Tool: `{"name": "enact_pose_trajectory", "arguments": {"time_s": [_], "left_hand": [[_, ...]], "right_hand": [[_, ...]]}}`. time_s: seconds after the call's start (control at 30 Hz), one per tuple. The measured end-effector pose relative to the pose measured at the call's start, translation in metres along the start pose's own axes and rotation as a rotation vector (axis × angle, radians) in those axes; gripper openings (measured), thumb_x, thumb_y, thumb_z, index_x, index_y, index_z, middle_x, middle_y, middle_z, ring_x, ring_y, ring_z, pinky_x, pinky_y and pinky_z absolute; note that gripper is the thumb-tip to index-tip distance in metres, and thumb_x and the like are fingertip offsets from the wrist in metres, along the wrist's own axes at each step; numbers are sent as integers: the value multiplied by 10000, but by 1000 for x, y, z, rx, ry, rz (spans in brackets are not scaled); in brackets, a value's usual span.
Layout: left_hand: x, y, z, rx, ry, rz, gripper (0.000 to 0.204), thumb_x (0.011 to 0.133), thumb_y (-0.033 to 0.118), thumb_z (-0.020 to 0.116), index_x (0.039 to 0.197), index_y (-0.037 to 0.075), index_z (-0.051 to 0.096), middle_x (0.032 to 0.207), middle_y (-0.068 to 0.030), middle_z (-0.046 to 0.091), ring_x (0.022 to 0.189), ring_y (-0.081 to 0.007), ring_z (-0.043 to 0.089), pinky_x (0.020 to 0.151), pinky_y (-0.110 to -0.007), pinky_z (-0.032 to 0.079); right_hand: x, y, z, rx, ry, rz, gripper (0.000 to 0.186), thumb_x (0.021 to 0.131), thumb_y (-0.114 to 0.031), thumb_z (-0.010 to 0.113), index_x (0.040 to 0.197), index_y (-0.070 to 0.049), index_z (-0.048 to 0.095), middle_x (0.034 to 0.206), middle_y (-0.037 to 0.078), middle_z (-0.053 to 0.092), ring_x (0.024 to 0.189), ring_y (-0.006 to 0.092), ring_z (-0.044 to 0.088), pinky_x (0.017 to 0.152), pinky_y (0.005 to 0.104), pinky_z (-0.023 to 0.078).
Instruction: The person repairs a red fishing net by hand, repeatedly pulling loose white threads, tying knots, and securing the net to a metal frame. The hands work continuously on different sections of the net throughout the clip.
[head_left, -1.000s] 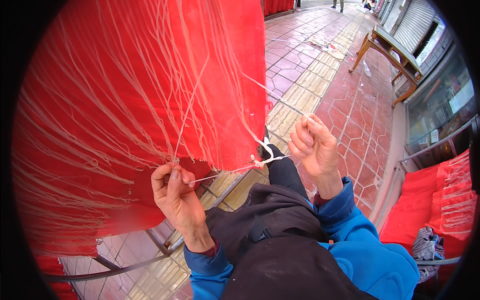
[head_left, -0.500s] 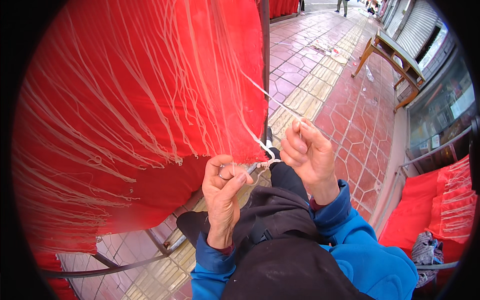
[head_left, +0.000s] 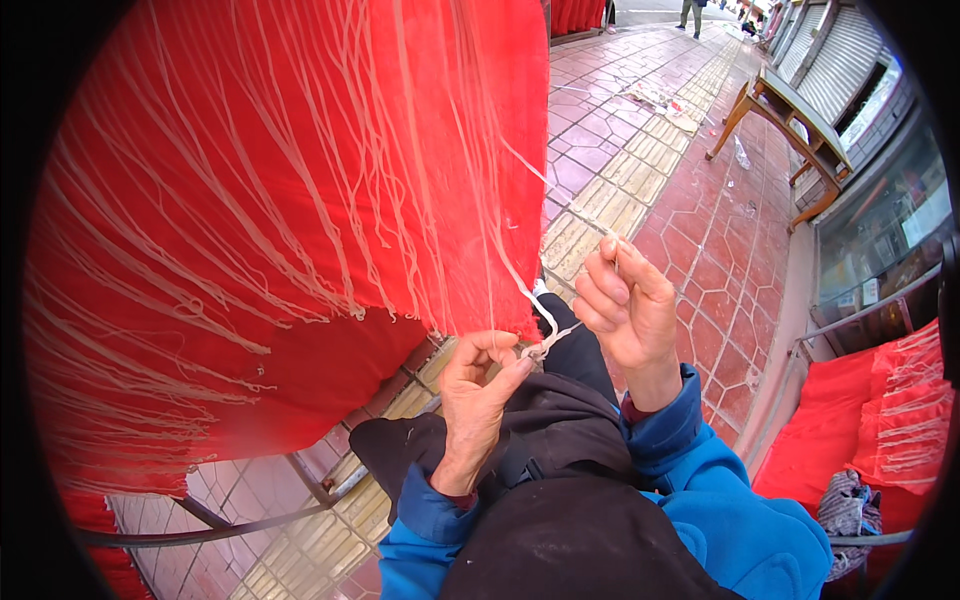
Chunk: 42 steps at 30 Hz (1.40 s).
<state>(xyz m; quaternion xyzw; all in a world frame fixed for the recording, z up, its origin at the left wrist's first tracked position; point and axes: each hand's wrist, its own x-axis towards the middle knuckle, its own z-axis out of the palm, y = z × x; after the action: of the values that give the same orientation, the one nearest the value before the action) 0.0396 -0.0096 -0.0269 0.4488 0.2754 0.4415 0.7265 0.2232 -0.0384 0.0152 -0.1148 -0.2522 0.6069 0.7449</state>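
A large red cloth (head_left: 300, 190) with long whitish fringe strands hangs at the left. My right hand (head_left: 632, 305) is closed, its thumb and forefinger pinching a white thread that stretches taut up and left to the cloth. Beside the cloth's lower right corner is my left hand (head_left: 475, 405), its thumb and fingers drawn together; a thin thread runs down from the cloth into them. Its fingertips meet the knotted end of a thicker bundle of white strands (head_left: 548, 340). Exactly how the fingers grip there is partly hidden.
A curved metal rail (head_left: 230, 533) passes under the cloth at lower left. Another red fringed cloth (head_left: 825, 400) and a grey patterned cloth (head_left: 848, 510) lie at lower right. A wooden table (head_left: 800, 125) stands on the tiled pavement. Far off, a person (head_left: 690, 15) stands.
My left hand has moved right and slightly down, up against the knotted strand ends. My right hand has shifted slightly right, still pinching its thread. The cloth's edge appears farther right.
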Motion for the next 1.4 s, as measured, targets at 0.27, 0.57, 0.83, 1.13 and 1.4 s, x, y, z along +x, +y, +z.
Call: {"name": "enact_pose_trajectory", "arguments": {"time_s": [0.27, 0.57, 0.83, 1.13, 1.4], "left_hand": [[4, 16, 4, 645, -37, 256, 186, 741, -14, 720, 903, 20, 635, 767, 9, 544, 630, -50, 469, 596, -189, 393], [8, 7, -2, 202, -37, -145, 99, 786, -14, 693, 875, 0, 650, 741, -10, 626, 591, -30, 475, 537, -172, 353], [8, 6, -7, 51, -68, -217, 86, 810, 34, 695, 887, 12, 663, 758, -16, 663, 590, -15, 490, 527, -165, 345], [6, 7, -1, 102, 2, -184, 89, 794, -4, 687, 876, -14, 653, 749, -30, 654, 597, -25, 485, 537, -170, 343], [1, 1, 8, 229, 49, -5, 73, 802, -12, 682, 868, -3, 652, 742, 8, 617, 621, -17, 476, 561, -168, 353]], "right_hand": [[10, 9, 9, -96, 44, -3, 184, 986, -184, 412, 981, -52, 541, 640, 0, 420, 486, 82, 342, 439, 233, 300], [25, 24, -8, -213, 197, 9, 158, 959, -166, 474, 972, -49, 581, 667, 32, 512, 565, 160, 505, 566, 313, 435], [14, 30, -33, -336, 215, 87, 212, 936, -156, 522, 1071, -9, 592, 748, 100, 631, 697, 185, 600, 687, 331, 484], [2, 32, -48, -154, 201, 97, 292, 867, -98, 603, 1131, 20, 565, 756, 87, 622, 713, 184, 587, 712, 297, 478], [13, 0, -27, -664, 164, 203, 121, 806, -69, 681, 894, 8, 653, 749, 43, 640, 650, 93, 580, 628, 219, 471]]}}
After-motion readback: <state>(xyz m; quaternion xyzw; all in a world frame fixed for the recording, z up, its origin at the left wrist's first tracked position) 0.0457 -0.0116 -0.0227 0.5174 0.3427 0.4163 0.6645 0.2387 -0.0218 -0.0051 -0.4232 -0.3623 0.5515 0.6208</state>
